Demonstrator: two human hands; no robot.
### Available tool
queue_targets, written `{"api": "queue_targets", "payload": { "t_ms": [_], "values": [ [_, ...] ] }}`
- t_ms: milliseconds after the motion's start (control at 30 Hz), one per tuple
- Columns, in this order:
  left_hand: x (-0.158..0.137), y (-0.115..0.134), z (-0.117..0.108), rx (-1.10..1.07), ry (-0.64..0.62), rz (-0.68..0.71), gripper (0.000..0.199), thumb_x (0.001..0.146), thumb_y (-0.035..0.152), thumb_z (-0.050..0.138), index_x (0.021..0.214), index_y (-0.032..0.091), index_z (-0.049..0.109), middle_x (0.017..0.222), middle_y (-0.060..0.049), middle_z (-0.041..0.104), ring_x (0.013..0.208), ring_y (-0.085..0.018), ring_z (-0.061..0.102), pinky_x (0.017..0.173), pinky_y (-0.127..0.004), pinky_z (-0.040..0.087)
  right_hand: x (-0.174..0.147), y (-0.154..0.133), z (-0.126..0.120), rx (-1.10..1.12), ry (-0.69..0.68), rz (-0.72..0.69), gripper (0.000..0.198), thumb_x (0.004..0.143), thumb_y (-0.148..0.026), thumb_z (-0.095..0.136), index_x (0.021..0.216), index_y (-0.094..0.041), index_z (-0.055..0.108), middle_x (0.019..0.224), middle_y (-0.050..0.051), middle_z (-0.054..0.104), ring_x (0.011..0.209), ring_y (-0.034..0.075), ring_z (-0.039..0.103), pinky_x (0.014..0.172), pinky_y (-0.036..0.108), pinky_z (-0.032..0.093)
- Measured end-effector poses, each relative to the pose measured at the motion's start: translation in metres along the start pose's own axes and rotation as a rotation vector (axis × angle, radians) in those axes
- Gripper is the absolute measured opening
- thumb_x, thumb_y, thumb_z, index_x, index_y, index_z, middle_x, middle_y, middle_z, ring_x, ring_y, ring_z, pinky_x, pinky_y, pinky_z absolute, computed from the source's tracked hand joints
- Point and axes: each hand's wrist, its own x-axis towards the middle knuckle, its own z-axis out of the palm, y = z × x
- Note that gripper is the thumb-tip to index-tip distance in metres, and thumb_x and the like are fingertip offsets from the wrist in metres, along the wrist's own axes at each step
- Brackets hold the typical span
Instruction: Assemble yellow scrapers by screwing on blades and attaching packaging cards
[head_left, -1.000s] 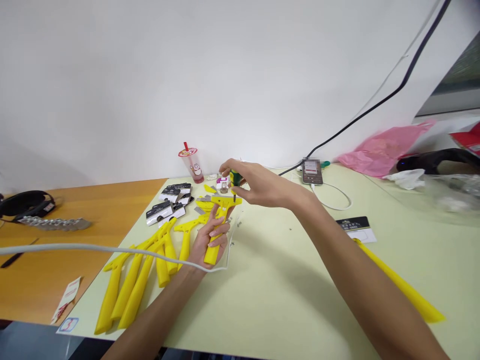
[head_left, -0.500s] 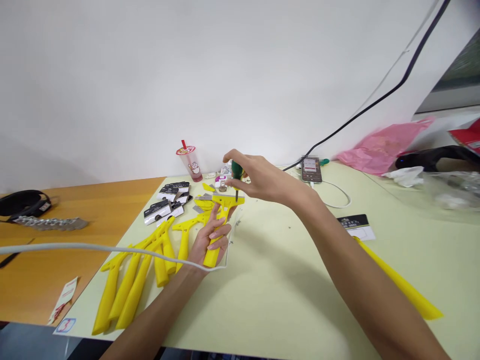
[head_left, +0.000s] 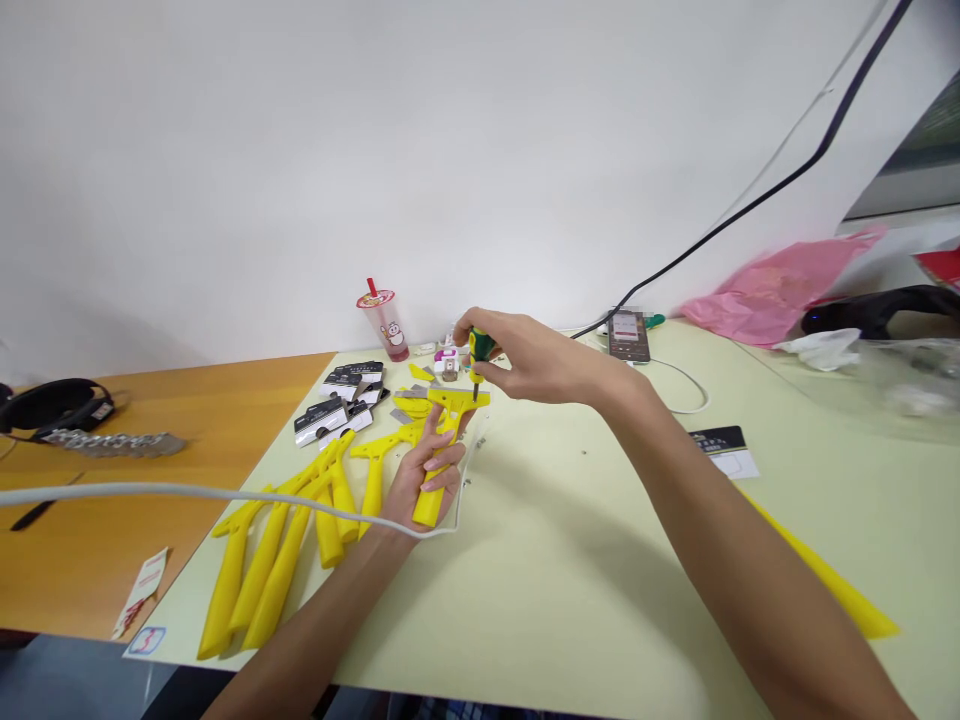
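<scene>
In my left hand (head_left: 429,470) I hold a yellow scraper (head_left: 442,455) by its handle, its wide head pointing away from me. My right hand (head_left: 517,352) is closed around the green and yellow handle of a screwdriver (head_left: 478,347). The screwdriver stands upright, its tip at the right end of the scraper's head. Several more yellow scrapers (head_left: 274,570) lie to the left of my left hand. Small yellow pieces (head_left: 414,405) and grey blades are just beyond the held scraper. Tiny screws (head_left: 481,443) are scattered to its right.
Black-and-white cards (head_left: 321,420) lie in a pile at the left, near a drink cup (head_left: 384,325) with a red straw. A phone (head_left: 628,337), a pink bag (head_left: 780,290) and another card (head_left: 726,450) are to the right. A white cable (head_left: 225,492) crosses in front.
My right fingers have shifted around the screwdriver, showing more of its yellow stripes. Both hands keep their holds, and the whole view has shifted slightly.
</scene>
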Motion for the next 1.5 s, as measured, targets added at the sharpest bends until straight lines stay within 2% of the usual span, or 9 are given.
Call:
{"api": "queue_targets", "payload": {
  "t_ms": [167,367,500,733,900,1100,1267,1367,1500],
  "values": [
    [-0.003,0.000,0.005,0.005,-0.029,0.015,0.057,0.110,0.003,0.034,0.151,0.031,0.060,0.155,-0.015,0.061,0.046,0.004,0.044,0.032,-0.005,0.033,0.001,-0.003,-0.001,-0.048,0.084,-0.020,0.016,0.104,-0.031,0.063,0.119,-0.025,0.059,0.104,0.006,0.073,0.088,0.022,0.063,0.077,0.034,0.042],
    [-0.001,0.003,0.002,0.000,-0.021,0.039,0.056,0.109,0.002,0.035,0.150,0.031,0.060,0.152,-0.014,0.063,0.047,0.004,0.044,0.032,-0.004,0.033,-0.003,0.001,-0.003,-0.005,0.035,-0.010,0.027,0.100,-0.020,0.060,0.127,-0.024,0.059,0.129,0.010,0.071,0.103,0.024,0.065,0.084,0.035,0.047],
    [0.000,0.007,0.000,-0.012,-0.043,0.051,0.057,0.109,0.002,0.035,0.151,0.031,0.060,0.149,-0.014,0.064,0.048,0.004,0.045,0.033,-0.004,0.032,-0.001,0.001,-0.002,0.036,0.067,-0.034,0.021,0.100,-0.022,0.065,0.120,-0.024,0.061,0.116,0.007,0.075,0.095,0.022,0.067,0.084,0.034,0.048],
    [-0.002,0.006,0.000,0.006,-0.064,0.044,0.059,0.108,0.002,0.036,0.151,0.035,0.061,0.149,-0.013,0.064,0.048,0.004,0.045,0.033,-0.003,0.033,0.002,-0.002,-0.002,-0.056,0.106,-0.059,0.013,0.101,-0.026,0.067,0.112,-0.024,0.059,0.108,0.006,0.072,0.091,0.021,0.062,0.081,0.033,0.044],
    [0.000,0.006,-0.003,0.016,-0.067,0.040,0.059,0.108,0.002,0.038,0.152,0.035,0.060,0.148,-0.013,0.064,0.048,0.004,0.045,0.033,-0.004,0.033,0.002,-0.002,-0.001,-0.080,0.113,-0.070,0.015,0.100,-0.026,0.069,0.106,-0.024,0.056,0.102,0.004,0.070,0.085,0.020,0.059,0.077,0.031,0.041],
    [0.001,0.005,-0.003,0.043,-0.073,0.037,0.058,0.107,0.001,0.040,0.148,0.036,0.063,0.145,-0.010,0.065,0.048,0.004,0.044,0.034,-0.004,0.032,0.002,-0.005,-0.003,-0.132,0.109,-0.014,0.020,0.100,-0.031,0.073,0.102,-0.024,0.054,0.094,0.003,0.070,0.080,0.019,0.058,0.073,0.031,0.037],
    [0.001,0.006,-0.002,0.051,-0.045,0.054,0.056,0.105,-0.001,0.044,0.148,0.031,0.062,0.140,-0.010,0.067,0.048,0.004,0.043,0.033,-0.005,0.032,0.001,-0.009,-0.003,-0.176,0.121,0.045,0.021,0.098,-0.030,0.077,0.101,-0.024,0.058,0.093,0.003,0.072,0.080,0.019,0.061,0.071,0.030,0.036],
    [0.003,0.007,-0.003,0.047,-0.012,0.085,0.055,0.104,-0.002,0.048,0.147,0.029,0.062,0.137,-0.009,0.067,0.049,0.003,0.044,0.035,-0.006,0.033,0.000,-0.013,-0.006,-0.184,0.148,0.064,0.018,0.097,-0.028,0.077,0.104,-0.024,0.062,0.096,0.003,0.074,0.080,0.018,0.062,0.071,0.031,0.037],
    [0.006,0.010,-0.005,0.027,-0.013,0.115,0.054,0.104,-0.002,0.048,0.145,0.030,0.062,0.138,-0.009,0.068,0.050,0.004,0.046,0.037,-0.005,0.035,-0.011,-0.019,-0.023,-0.068,0.160,0.074,0.019,0.101,-0.033,0.073,0.117,-0.025,0.067,0.096,0.004,0.076,0.079,0.019,0.064,0.073,0.033,0.042]
  ]
}}
